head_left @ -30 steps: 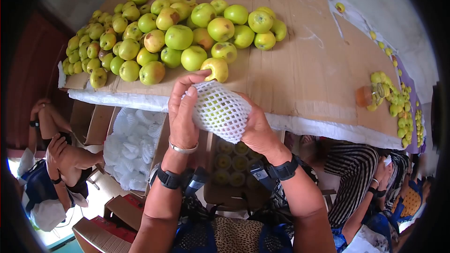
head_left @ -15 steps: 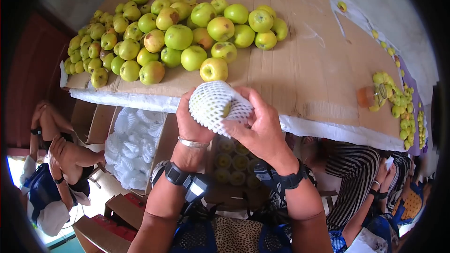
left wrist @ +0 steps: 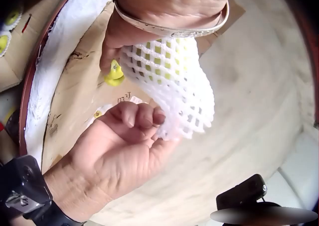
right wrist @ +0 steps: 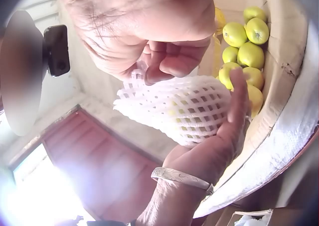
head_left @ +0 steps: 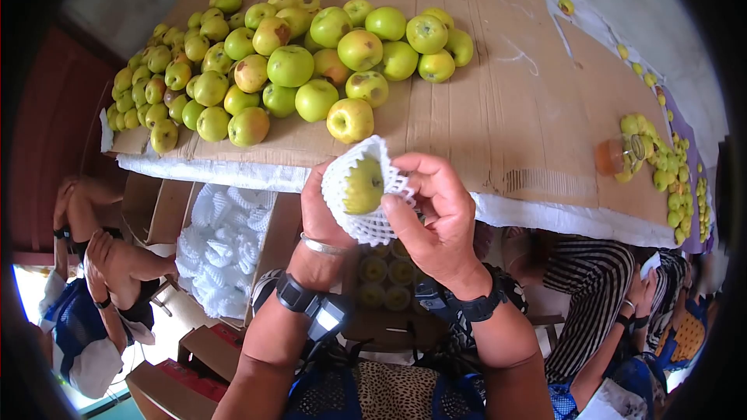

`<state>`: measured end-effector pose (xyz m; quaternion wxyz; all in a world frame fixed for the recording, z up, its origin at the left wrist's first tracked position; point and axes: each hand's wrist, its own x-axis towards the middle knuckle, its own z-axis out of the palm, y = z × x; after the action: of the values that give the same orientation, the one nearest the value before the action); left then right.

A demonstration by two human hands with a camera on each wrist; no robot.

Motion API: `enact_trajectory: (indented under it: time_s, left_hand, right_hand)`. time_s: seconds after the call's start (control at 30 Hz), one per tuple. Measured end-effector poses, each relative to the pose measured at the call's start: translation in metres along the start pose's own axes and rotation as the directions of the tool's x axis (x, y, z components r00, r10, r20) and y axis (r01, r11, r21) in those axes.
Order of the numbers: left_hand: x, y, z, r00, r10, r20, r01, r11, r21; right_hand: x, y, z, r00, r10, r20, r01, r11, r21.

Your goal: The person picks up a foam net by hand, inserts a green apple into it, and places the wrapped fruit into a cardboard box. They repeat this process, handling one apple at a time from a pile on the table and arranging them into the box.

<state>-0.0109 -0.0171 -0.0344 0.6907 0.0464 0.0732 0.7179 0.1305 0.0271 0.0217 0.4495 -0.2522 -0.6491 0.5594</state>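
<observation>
A green apple (head_left: 360,188) sits inside a white foam net sleeve (head_left: 334,187), its stem end showing through the sleeve's open mouth in the head view. My left hand (head_left: 320,214) cups the sleeved apple from the left and below. With thumb and fingertips, my right hand (head_left: 438,222) pinches the edge of the sleeve's mouth on the right. The left wrist view shows the sleeve (left wrist: 192,99) drawn out toward the right fingers. Just beyond the hands, a yellow-green apple (head_left: 350,120) lies nearest, at the front of a large heap of apples (head_left: 290,66).
The heap lies on a cardboard-covered table (head_left: 482,109) with a white padded edge. Below left stands a box of white foam sleeves (head_left: 222,253); wrapped apples (head_left: 385,272) sit beneath my hands. A jar (head_left: 609,157) and more apples are at right. People sit on both sides.
The sleeved apple has turned so the sleeve's mouth faces up and the apple shows. My right hand has shifted from gripping the sleeve's side to pinching its edge.
</observation>
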Motion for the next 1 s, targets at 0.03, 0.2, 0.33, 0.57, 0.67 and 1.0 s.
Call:
enact_trajectory:
  time_s: [0.03, 0.2, 0.33, 0.57, 0.67, 1.0]
  left_hand:
    - [0.000, -0.002, 0.001, 1.000, 0.003, -0.015, -0.003, 1.000, -0.004]
    - [0.003, 0.002, 0.006, 0.952, 0.187, -0.241, -0.159, 0.978, 0.132]
    - [0.002, 0.007, 0.009, 0.963, 0.213, -0.163, -0.180, 0.964, 0.196]
    - [-0.001, 0.004, 0.021, 0.949, 0.254, -0.188, -0.168, 0.910, 0.380]
    - [-0.002, 0.006, 0.027, 0.938, 0.282, -0.203, -0.151, 0.856, 0.494]
    - [-0.002, 0.003, 0.026, 0.960, 0.164, -0.225, -0.047, 0.894, 0.446]
  right_hand:
    - [-0.001, 0.000, 0.001, 1.000, -0.004, -0.024, 0.004, 0.999, 0.039]
    - [0.002, 0.000, -0.002, 0.988, -0.040, -0.146, 0.031, 0.997, -0.064]
    - [0.009, -0.007, -0.013, 0.913, -0.379, 0.150, 0.401, 0.767, -0.502]
    - [0.002, 0.007, -0.009, 0.970, -0.029, 0.243, 0.184, 0.739, -0.648]
    - [0.004, 0.017, -0.009, 0.961, 0.004, 0.276, 0.160, 0.806, -0.569]
    - [0.008, 0.009, -0.004, 0.973, -0.051, 0.225, 0.162, 0.844, -0.511]
